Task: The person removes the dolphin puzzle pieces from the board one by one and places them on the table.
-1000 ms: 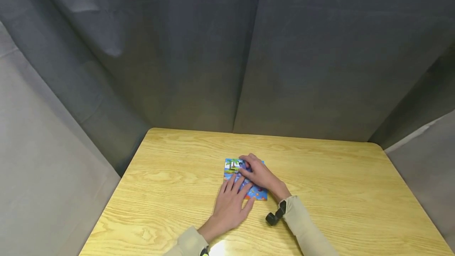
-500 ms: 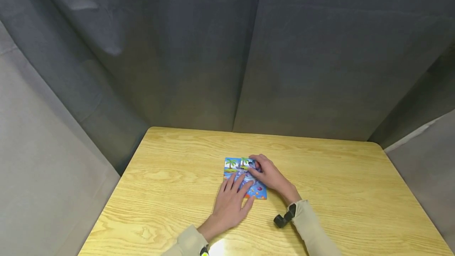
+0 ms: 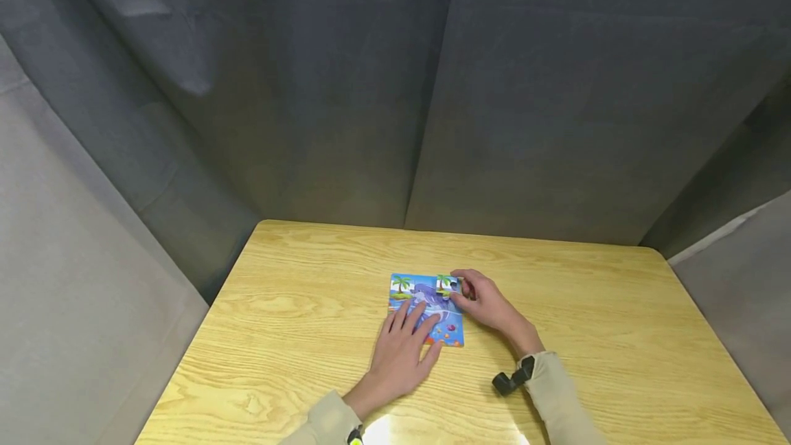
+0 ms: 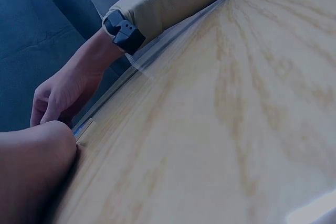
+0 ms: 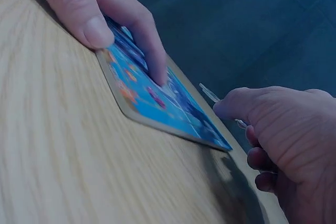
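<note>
head: palm-tree piece [image 3: 444, 285] in right grip [image 3: 488, 303]

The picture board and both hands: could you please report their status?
Left hand resting on picture board, fingers spread. Right hand pinching palm-tree piece, clear of picture board. In the way: left hand, covering part of the picture.
</note>
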The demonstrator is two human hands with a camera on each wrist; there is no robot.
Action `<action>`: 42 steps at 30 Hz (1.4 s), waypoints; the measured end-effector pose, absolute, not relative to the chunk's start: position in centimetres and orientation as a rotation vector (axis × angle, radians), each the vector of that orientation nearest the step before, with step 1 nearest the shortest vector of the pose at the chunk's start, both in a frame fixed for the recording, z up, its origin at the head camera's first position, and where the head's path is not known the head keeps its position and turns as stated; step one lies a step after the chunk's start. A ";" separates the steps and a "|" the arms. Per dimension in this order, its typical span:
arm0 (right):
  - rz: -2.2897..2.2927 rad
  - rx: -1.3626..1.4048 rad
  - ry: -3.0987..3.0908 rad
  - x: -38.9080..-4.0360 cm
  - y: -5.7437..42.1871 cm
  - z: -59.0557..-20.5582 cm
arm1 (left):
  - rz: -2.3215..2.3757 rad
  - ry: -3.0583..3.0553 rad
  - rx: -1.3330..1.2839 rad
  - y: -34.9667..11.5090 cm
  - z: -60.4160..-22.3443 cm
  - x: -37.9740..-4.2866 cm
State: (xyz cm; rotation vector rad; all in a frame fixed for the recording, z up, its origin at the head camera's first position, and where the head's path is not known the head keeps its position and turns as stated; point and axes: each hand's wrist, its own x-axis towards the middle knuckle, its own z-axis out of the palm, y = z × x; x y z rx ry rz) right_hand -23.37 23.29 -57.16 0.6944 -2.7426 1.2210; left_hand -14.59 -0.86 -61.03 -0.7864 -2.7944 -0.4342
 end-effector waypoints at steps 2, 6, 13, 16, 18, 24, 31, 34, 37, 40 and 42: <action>1.228 0.688 -2.729 -23.3 23.8 -57.3 | -0.446 -2.795 -0.791 -0.9 -61.0 -14.6; 1.230 0.667 -2.711 -23.2 25.0 -57.4 | -0.463 -2.796 -0.796 -0.9 -60.8 -14.5; 1.244 0.622 -2.719 -23.1 26.9 -57.5 | -0.456 -2.784 -0.795 -0.9 -60.9 -14.5; 1.233 0.613 -2.731 -23.2 27.7 -57.6 | -0.458 -2.779 -0.800 -0.9 -60.9 -14.5; 1.230 0.607 -2.741 -23.3 28.2 -57.7 | -0.457 -2.778 -0.798 -0.9 -60.9 -14.5; 1.194 0.595 -2.761 -23.6 29.4 -58.1 | -0.468 -2.771 -0.787 -0.8 -60.9 -14.4; 1.211 0.617 -2.743 -23.9 29.7 -58.6 | -0.462 -2.769 -0.785 -1.0 -60.9 -14.4; 1.233 0.624 -2.734 -24.0 29.6 -58.8 | -0.446 -2.776 -0.792 -1.1 -60.9 -14.5; 1.228 0.601 -2.738 -24.0 29.6 -59.0 | -0.444 -2.774 -0.800 -1.2 -60.9 -14.5; 1.215 0.561 -2.746 -23.9 29.6 -59.1 | -0.451 -2.768 -0.806 -1.1 -60.8 -14.5; 1.196 0.535 -2.753 -23.8 29.6 -59.2 | -0.464 -2.762 -0.812 -1.0 -60.8 -14.4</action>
